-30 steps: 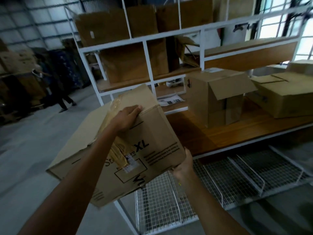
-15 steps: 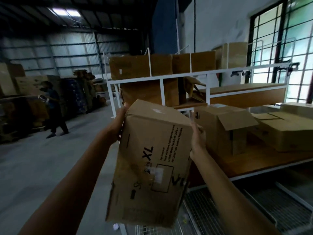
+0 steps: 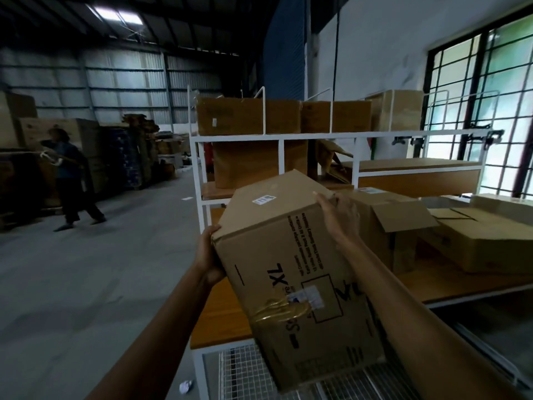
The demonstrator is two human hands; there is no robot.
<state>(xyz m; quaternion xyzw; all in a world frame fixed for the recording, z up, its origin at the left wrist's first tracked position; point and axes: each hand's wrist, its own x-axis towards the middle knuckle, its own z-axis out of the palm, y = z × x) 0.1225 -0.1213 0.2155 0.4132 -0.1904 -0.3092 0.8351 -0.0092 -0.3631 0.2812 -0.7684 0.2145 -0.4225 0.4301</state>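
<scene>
From the head camera, both hands are full, and they hold one big brown box (image 3: 288, 255) up in the air in front of a white rack (image 3: 199, 174). The left hand (image 3: 207, 252) grips the box's near top corner, with the thumb curled on the edge and the other fingers hidden behind it. The right hand (image 3: 340, 217) lies over the far top edge and holds on there. One hand on each side likely keeps the wide box from slipping or turning. The box is tilted, with its top leaning away and its bottom end hanging low over the wire shelf (image 3: 239, 368). It touches no shelf. Shiny tape (image 3: 277, 308) and a torn label sit on its front, next to the letters XL. Just behind it is the wooden shelf (image 3: 219, 310), with bare room on the left side. That looks like the spot where the box should go. An open box (image 3: 398, 226) stands on that shelf right behind the right hand, so the box must slide in beside it and not bump it. A flat box (image 3: 476, 241) lies farther right. Far off on the left, a person (image 3: 69, 174) walks on the floor.
</scene>
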